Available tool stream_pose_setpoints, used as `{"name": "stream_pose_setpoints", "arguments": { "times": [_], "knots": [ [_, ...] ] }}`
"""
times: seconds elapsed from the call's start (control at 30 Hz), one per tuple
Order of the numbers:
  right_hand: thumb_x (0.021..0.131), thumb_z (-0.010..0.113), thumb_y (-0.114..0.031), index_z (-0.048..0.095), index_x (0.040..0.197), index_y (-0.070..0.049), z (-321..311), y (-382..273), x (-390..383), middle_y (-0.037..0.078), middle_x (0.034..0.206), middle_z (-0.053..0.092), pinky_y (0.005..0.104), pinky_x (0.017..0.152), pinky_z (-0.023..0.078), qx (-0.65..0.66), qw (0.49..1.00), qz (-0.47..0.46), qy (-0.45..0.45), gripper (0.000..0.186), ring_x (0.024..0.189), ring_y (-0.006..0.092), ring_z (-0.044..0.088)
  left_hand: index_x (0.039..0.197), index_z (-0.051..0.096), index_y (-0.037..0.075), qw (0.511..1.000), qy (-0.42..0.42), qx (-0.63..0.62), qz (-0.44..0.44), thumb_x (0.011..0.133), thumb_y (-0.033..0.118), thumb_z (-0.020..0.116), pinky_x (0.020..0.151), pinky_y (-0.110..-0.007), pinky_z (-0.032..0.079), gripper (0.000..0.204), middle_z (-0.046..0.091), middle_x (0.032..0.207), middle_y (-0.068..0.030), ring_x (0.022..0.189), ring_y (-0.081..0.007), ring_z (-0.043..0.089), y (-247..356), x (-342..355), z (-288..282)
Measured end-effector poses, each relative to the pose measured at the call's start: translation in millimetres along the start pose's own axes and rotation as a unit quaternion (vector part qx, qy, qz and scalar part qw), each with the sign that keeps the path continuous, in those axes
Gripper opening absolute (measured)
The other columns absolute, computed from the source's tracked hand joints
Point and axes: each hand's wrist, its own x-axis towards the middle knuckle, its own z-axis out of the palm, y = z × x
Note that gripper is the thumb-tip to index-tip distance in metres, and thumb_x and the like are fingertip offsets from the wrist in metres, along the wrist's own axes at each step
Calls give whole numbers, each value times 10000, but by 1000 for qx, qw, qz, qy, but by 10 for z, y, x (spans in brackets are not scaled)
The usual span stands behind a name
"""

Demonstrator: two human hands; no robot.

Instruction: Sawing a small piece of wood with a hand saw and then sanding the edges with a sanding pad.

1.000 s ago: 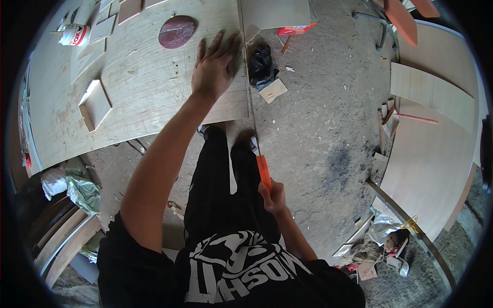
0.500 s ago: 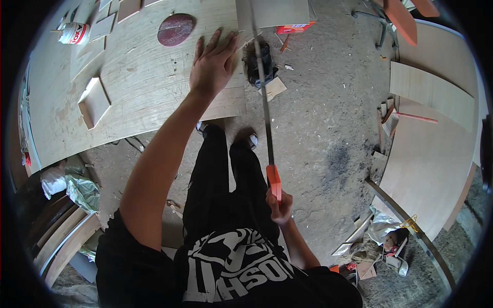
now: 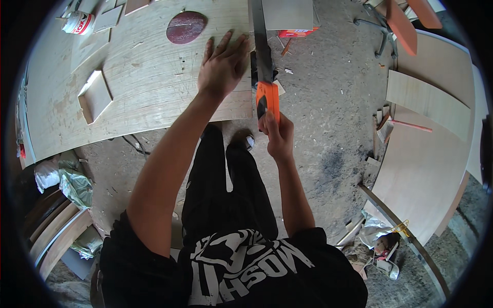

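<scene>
My right hand (image 3: 280, 134) is closed round the orange and black handle of a handsaw (image 3: 264, 56). The saw's long grey blade points away from me along the right edge of the wooden tabletop (image 3: 149, 92); whether it touches the wood I cannot tell. My left hand (image 3: 222, 65) lies flat on the tabletop near that edge, fingers spread, just left of the blade. Left of my fingertips rests a dark red oval disc (image 3: 187, 27). A shallow open wooden box (image 3: 96, 96) sits farther left on the table.
A white tub (image 3: 81, 22) and thin board pieces (image 3: 109, 18) occupy the far left of the table. On the right, large wooden sheets (image 3: 426, 154) lie near a long metal bar (image 3: 405, 236). An orange chair (image 3: 400, 25) stands far right; plastic bags (image 3: 76, 187) are at left.
My right hand has pushed the saw forward, away from me, and its handle is now near the table's edge. My left hand stays flat on the board; the whole view has shifted slightly.
</scene>
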Motion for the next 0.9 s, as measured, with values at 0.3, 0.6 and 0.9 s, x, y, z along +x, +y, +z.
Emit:
{"name": "stream_pose_setpoints", "arguments": {
  "times": [0.3, 0.6, 0.9],
  "knots": [
    [1001, 462, -280, 396, 661, -64, 23, 9, 188, -3, 580, 392, 269, 525, 311, -44, 999, 20, -21, 409, 549, 92, 362, 1311, 541, 211, 1000, -5, 0, -6, 888, 252, 536, 1137, -505, 236, 425, 503, 1383, 45, 1345, -199, 390, 4, -7, -13],
    [990, 485, -320, 474, 687, -35, -5, 129, 187, -19, 582, 426, 241, 490, 292, -36, 999, 20, 0, 416, 543, 61, 375, 1317, 536, 228, 1000, -11, 1, -6, 889, 266, 534, 1146, -498, 219, 429, 499, 1386, 55, 1353, -196, 378, -3, 1, 1],
    [987, 471, -293, 471, 652, -45, -166, 415, -336, -6, 554, 437, 265, 481, 309, -59, 998, 35, -15, 417, 521, 73, 385, 1312, 545, 259, 1000, -15, -3, -9, 884, 260, 583, 1133, -513, 225, 430, 501, 1391, 31, 1360, -227, 372, -7, -32, 4]
  ]
}}
